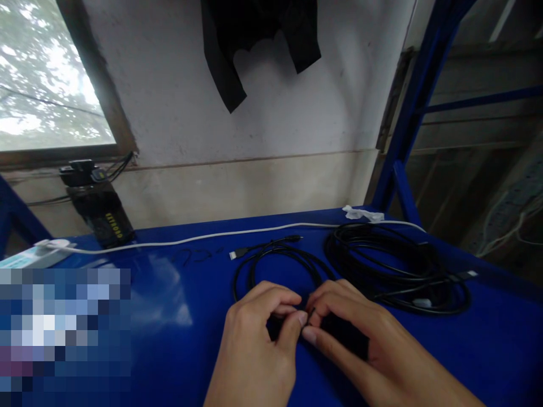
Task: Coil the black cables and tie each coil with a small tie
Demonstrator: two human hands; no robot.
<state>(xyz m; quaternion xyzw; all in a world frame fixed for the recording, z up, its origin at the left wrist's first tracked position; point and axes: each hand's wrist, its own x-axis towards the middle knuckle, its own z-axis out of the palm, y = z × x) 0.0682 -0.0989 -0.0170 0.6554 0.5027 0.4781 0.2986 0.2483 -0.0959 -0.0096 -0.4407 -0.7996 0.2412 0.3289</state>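
A small coil of black USB cable (254, 268) lies on the blue table in front of me, its near side hidden by my hands. My left hand (265, 328) is closed, with thumb and fingers pinched together at the near edge of the coil. Opposite it, my right hand (348, 325) pinches too, fingertips almost touching the left ones. Between the fingertips shows a short end of a thin black tie (312, 312); how far it wraps the cable is hidden. The coil's silver USB plug (233, 255) points left.
To the right lies a larger coil of black cable (382, 265) with light plug ends. Several thin black ties (199, 255) are scattered left of the small coil. A white cord (220, 234) crosses the back, near a dark bottle (102, 215) and crumpled plastic (362, 214).
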